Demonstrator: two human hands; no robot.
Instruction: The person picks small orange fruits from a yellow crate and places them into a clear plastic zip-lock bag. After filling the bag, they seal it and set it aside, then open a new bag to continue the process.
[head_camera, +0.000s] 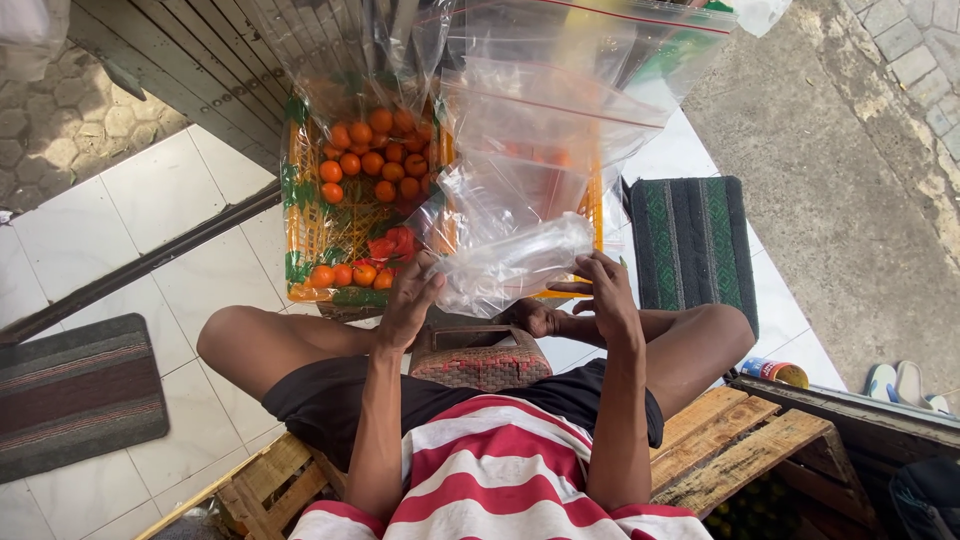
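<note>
hands: the left hand and right hand each grasp an end of a clear plastic bag, bunched and held above the lap.
bag: it sits between the knees, just in front of an orange crate of small oranges; larger clear bags hang over the crate.
doing it well: judged from the grip, rubbing the film apart with fingertips would likely open the mouth cleanly; pulling hard could tear it.
edges: the crate rim lies just beyond the fingers; a woven pouch rests on the lap below.
room: tiled floor opens to the left; a green mat lies right, a wooden pallet beneath the seat.
</note>
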